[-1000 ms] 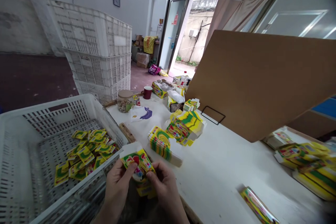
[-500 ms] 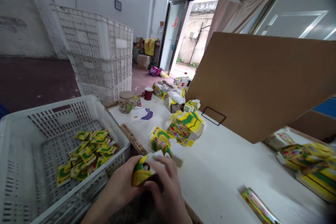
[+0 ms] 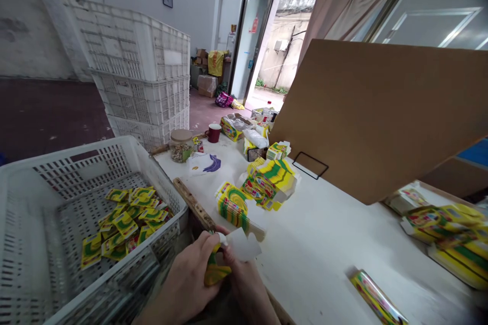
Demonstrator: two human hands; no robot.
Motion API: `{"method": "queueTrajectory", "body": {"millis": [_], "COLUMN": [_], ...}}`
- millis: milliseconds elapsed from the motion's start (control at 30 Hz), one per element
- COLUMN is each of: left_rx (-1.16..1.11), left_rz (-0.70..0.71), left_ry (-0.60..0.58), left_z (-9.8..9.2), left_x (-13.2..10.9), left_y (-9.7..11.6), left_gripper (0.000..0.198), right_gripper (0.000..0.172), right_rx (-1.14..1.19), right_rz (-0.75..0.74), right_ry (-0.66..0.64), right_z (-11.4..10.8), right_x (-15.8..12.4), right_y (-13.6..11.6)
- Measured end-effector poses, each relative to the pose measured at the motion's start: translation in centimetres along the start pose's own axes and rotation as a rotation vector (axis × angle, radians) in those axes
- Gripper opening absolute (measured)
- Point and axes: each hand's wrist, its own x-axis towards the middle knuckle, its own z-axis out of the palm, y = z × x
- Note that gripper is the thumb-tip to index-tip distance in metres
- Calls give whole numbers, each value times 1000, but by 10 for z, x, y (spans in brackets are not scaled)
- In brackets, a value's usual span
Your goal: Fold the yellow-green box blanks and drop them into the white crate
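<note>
A small yellow-and-green carton (image 3: 216, 273) is between my two hands at the table's near edge, its white flap standing up. My left hand (image 3: 188, 271) is closed around its left side, fingertips at the top. My right hand (image 3: 247, 282) grips its right side, with the thumb by the flap; part of the fingers is hidden. Just beyond lies a row of flat cartons (image 3: 232, 205), with a bigger fanned pile of cartons (image 3: 270, 183) behind it. To my left, a white plastic crate (image 3: 72, 155) holds several yellow-and-green packs (image 3: 125, 224).
A large cardboard sheet (image 3: 373, 117) leans over the white table (image 3: 301, 249). At the right lie a long, shiny pack (image 3: 377, 297) and more cartons (image 3: 453, 228). A jar (image 3: 181, 146), a red mug (image 3: 214, 133) and stacked crates (image 3: 141, 71) stand farther back.
The carton has turned between my hands, and its white flap now stands up on the right. My right hand has moved from over the carton to its right side.
</note>
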Motion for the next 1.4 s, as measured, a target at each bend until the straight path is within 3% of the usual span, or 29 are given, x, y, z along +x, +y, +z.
{"method": "queueTrajectory", "body": {"millis": [133, 233, 367, 433, 533, 667, 767, 867, 1000, 1033, 1133, 1200, 1267, 1400], "left_rx": [-156, -267, -158, -100, -120, -170, -139, -78, -98, -84, 138, 251, 209, -63], "left_rz": [-99, -154, -197, -196, -212, -204, -158, -131, -158, -186, -334, -413, -418, -362], "left_ry": [-69, -28, 67, 44, -4, -13, -14, 33, 72, 145, 511, 620, 600, 444], "left_z": [-1, 4, 10, 7, -5, -21, -26, -23, -22, -24, -39, -47, -48, -26], "left_x": [3, 3, -1, -2, -3, 0, 3, 5, 3, 3, 6, 8, 9, 3], "left_y": [-2, -6, -12, -14, -16, -17, -16, -13, -23, -28, -47, -56, -61, -60], "left_gripper": [50, 51, 58, 55, 51, 60, 62, 58, 52, 53, 69, 85, 89, 71], "right_gripper": [59, 53, 50, 48, 46, 29, 26, 27, 62, 63, 41, 30, 20, 12], "right_rx": [-373, -710, -817, -858, -938, -976, -975, -918, -759, -753, -911, -1081, -1188, -1205], "right_rz": [-200, -352, -452, -441, -374, -297, -284, -305, -301, -306, -359, -362, -332, -288], "right_ry": [-42, -134, -12, 3, -122, -259, -275, -170, 3, 69, 359, 520, 576, 578], "right_z": [3, 2, -9, -15, -21, -26, -25, -20, -22, -25, -39, -47, -51, -49], "right_x": [-10, -14, -10, -8, -7, -6, -3, 0, 10, 16, 37, 53, 65, 78], "right_y": [-2, -3, 0, -2, -13, -38, -47, -36, -19, -19, -24, -29, -30, -25]}}
